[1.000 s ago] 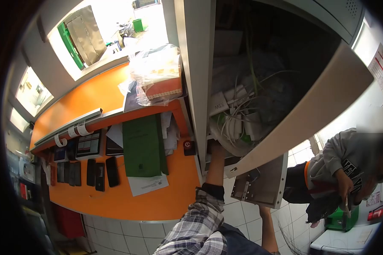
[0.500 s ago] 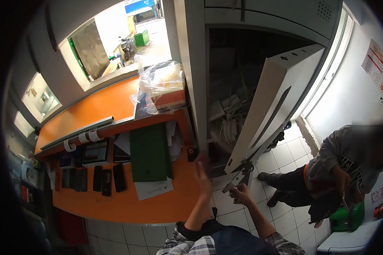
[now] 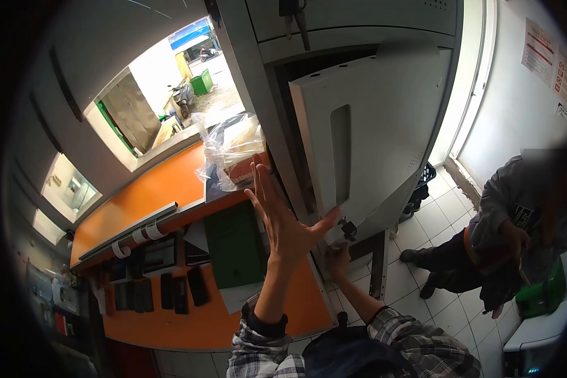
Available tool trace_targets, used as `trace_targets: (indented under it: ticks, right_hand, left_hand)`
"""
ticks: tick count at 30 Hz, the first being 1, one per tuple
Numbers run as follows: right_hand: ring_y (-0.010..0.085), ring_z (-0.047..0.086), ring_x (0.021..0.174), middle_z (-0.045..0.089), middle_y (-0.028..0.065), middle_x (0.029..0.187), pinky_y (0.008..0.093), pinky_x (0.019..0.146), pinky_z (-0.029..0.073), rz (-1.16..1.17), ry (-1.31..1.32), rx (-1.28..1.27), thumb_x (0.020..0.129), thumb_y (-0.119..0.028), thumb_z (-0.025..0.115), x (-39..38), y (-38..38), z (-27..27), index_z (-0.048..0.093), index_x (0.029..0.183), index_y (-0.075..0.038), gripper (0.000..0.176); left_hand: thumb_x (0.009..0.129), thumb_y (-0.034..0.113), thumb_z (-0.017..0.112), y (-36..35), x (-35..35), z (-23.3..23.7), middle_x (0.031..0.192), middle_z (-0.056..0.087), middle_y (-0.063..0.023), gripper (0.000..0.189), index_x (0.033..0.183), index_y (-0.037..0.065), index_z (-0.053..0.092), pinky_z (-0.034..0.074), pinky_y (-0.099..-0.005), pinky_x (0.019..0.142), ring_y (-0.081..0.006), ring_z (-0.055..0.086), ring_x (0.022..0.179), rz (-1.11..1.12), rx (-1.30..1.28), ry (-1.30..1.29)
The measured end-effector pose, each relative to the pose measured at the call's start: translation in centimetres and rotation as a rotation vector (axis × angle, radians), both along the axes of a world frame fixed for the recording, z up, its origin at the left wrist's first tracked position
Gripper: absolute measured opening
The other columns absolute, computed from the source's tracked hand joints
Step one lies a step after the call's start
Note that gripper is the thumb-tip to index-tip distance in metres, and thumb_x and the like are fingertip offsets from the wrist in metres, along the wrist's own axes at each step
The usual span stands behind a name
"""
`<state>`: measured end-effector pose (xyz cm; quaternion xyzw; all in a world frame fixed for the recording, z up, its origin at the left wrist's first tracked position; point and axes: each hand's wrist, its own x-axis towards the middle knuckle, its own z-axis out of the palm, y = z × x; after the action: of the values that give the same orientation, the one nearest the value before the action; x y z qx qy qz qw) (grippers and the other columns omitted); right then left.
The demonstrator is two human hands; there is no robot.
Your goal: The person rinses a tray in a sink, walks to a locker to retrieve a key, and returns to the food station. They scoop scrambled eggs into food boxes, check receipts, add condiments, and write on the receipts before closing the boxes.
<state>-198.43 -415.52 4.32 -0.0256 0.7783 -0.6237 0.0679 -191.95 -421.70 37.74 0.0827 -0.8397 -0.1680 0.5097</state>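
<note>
A light grey metal cabinet door (image 3: 384,126) with a long recessed handle slot stands slightly ajar in front of me. My left hand (image 3: 280,223) is raised with its fingers spread, its thumb tip right at the door's lower left corner. A dark lock with keys (image 3: 347,230) sits low on the door. Just below it, my right hand (image 3: 338,259) is closed, its fingers curled near the door's bottom edge. I cannot tell what is in them. Part of the dark cabinet interior (image 3: 283,82) shows along the door's left side.
To the left, an orange desk (image 3: 233,334) holds several phones (image 3: 181,294), a green folder (image 3: 233,242) and a plastic-wrapped box (image 3: 242,167). More keys (image 3: 296,19) hang from the upper cabinet door. A person in a grey hoodie (image 3: 516,195) stands at right near a green bin (image 3: 542,290).
The cabinet door has swung left, covering most of the opening. My left hand has risen to its edge with fingers spread. My right hand has moved slightly up and left.
</note>
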Motion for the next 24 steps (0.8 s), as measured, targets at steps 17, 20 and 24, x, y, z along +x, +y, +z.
trace_targets:
  ticks: [17, 20, 24]
  right_hand:
    - [0.0259, 0.055, 0.114, 0.058, 0.0184, 0.115, 0.0371, 0.095, 0.045, 0.722, 0.139, -0.547, 0.091, -0.003, 0.052, -0.9, 29.4, 27.4, 0.039, 0.125, -0.004, 0.037]
    - [0.0344, 0.054, 0.113, 0.054, 0.0249, 0.117, 0.0458, 0.095, 0.046, 0.264, 0.73, -0.443, 0.086, -0.014, 0.062, 6.6, 38.4, 38.6, 0.029, 0.13, -0.007, 0.056]
    - [0.0402, 0.05, 0.115, 0.03, 0.0337, 0.135, 0.0403, 0.08, 0.055, 0.152, 0.866, -0.426, 0.091, -0.026, 0.057, 25.1, 49.4, 48.5, -0.002, 0.142, -0.03, 0.078]
  left_hand:
    - [0.074, 0.02, 0.076, 0.4, -1.1, -1.5, 0.143, 0.033, -0.0166, 0.096, 0.146, 0.011, 0.014, 0.029, -0.0428, 0.105, -0.0294, 0.04, 0.126, -0.063, 0.175, 0.224]
    - [0.08, 0.018, 0.072, 1.2, -0.9, -2.2, 0.141, 0.033, -0.0178, 0.085, 0.145, 0.007, 0.019, 0.034, -0.0419, 0.103, -0.0292, 0.043, 0.123, 0.164, -0.004, 0.203]
    - [0.088, 0.023, 0.063, 7.2, -0.6, -3.0, 0.124, 0.048, -0.0206, 0.068, 0.137, -0.005, 0.027, 0.039, -0.0399, 0.099, -0.0302, 0.046, 0.119, 0.308, -0.12, 0.432]
